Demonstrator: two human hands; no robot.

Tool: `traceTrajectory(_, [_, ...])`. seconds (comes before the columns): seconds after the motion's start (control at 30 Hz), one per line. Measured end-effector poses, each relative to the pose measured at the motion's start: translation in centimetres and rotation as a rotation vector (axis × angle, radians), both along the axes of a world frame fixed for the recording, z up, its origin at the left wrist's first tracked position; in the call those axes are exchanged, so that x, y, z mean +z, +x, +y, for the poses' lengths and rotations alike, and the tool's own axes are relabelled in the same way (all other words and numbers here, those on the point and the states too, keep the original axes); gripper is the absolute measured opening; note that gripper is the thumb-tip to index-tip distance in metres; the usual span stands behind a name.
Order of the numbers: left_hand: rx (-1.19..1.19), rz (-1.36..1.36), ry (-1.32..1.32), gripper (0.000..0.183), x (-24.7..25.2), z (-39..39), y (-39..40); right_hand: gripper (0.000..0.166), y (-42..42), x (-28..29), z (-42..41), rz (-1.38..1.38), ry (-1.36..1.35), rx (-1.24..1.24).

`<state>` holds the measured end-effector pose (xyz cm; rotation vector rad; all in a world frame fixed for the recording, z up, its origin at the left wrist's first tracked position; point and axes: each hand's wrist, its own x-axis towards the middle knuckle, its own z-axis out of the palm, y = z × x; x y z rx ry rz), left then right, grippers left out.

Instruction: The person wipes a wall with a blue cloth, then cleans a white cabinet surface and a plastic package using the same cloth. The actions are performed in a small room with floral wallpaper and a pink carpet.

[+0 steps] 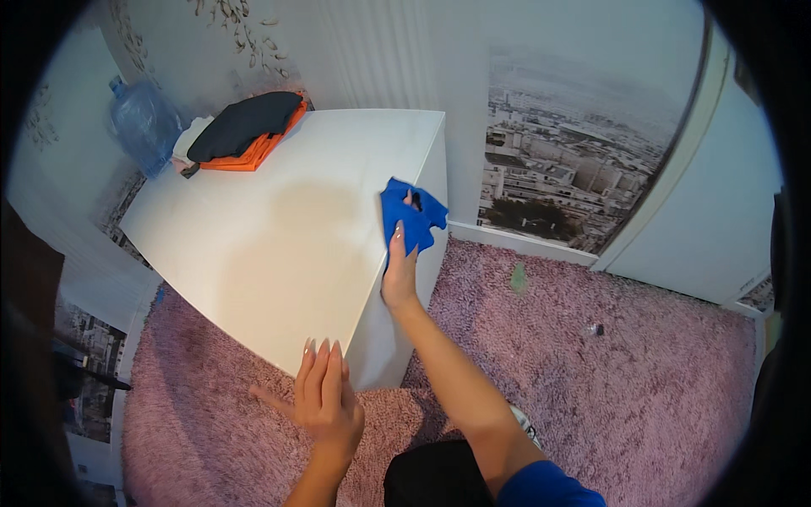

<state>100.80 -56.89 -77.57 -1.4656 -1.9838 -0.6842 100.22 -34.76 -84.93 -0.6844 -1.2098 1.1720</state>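
Note:
My right hand (400,279) grips a blue cloth (405,218) against the upper right edge of a white cabinet (355,152). Part of the cloth drapes over that edge onto the side panel. My left hand (329,402) rests its fingertips on the near corner of the white top, the thumb held out to the side and nothing in the palm. A shadow falls across the middle of the top.
Folded dark and orange clothes (250,133) lie at the top's far left, beside a large blue plastic water bottle (144,123). Pink shaggy carpet (570,380) surrounds the cabinet. On it lie a green scrap (518,277) and a small clear-and-dark item (595,329). A white door (703,222) stands at right.

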Motion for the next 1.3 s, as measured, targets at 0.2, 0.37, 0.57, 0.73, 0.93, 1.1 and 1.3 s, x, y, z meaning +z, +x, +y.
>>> traceTrajectory(0.2, [0.045, 0.04, -0.5, 0.049, 4.1, 5.3, 2.7, 0.056, 0.3, 1.0, 9.2, -0.049, -0.02, -0.058])
traceTrajectory(0.37, [-0.006, -0.051, -0.425, 0.061, 2.9, 13.3, 4.2, 0.061, 0.1, -4.6, 3.1, -0.161, 0.222, -0.077])
traceTrajectory(0.57, [0.167, 0.362, -0.411, 0.055, 0.0, 19.8, 4.2, 0.055, -0.1, -6.4, 7.4, -0.492, 0.289, -0.156])
traceTrajectory(0.73, [0.325, 0.602, -0.278, 0.034, -1.9, 19.9, 2.7, 0.051, 1.3, -0.9, 18.9, 0.011, 0.161, -0.149])
traceTrajectory(0.93, [0.303, 0.646, -0.315, 0.032, -2.3, 20.2, 2.5, 0.058, 1.9, -10.6, 20.6, -0.067, -0.029, -0.186])
traceTrajectory(1.1, [0.276, 0.631, -0.269, 0.028, -2.8, 20.8, 2.4, 0.07, 0.8, -22.3, 15.1, 0.067, -0.67, -0.024])
traceTrajectory(1.3, [0.266, 0.622, -0.263, 0.027, -2.8, 20.9, 2.5, 0.086, -0.3, -19.6, 7.0, -0.012, -0.958, 0.041])
